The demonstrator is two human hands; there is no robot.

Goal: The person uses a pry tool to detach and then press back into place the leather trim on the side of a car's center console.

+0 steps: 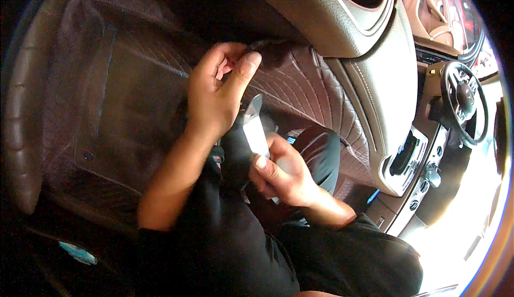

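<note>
Flat pale scraper blade (256,128), tip toward 12 o'clock, clamped in right hand (284,176) grip. Left hand (217,93) grip pinching quilted brown mat (300,77) edge at 1 o'clock.

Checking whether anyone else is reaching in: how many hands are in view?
2, both the person's own: the left hand pinches the dark quilted floor mat's edge; the right hand grips a flat pale tool.

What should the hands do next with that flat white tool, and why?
Probably slide the tool tip under the mat edge. The left hand pinches that dark edge up near the dashboard, while the right hand holds the tool pointing toward it, not yet touching the mat.
</note>
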